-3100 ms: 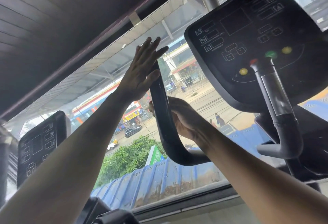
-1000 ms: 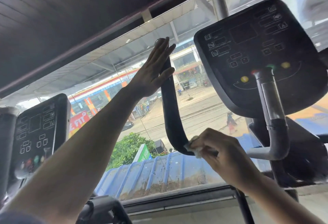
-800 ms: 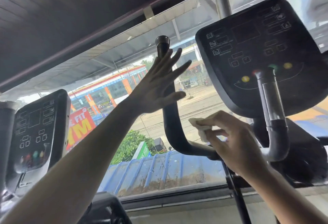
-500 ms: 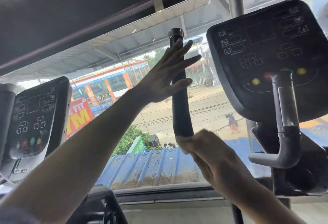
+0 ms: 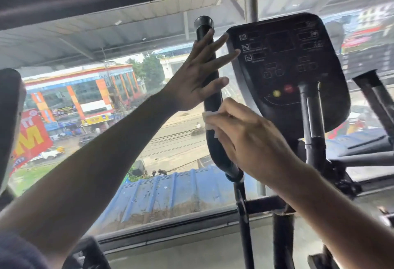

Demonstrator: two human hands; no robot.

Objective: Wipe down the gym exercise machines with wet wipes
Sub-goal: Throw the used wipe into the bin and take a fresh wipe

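Window-backed black handlebar (image 5: 213, 140), white wipe (image 5: 210, 117)

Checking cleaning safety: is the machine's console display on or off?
Apparently off: the black console panel shows dark display windows, no lit digits. Glare could hide a dim readout.

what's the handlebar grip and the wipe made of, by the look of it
Handlebar grip: probably matte black rubber or foam sleeve; dull, no glare, with a harder-looking cap on top. Wipe: thin white nonwoven or paper sheet, crumpled and folded under the right hand.
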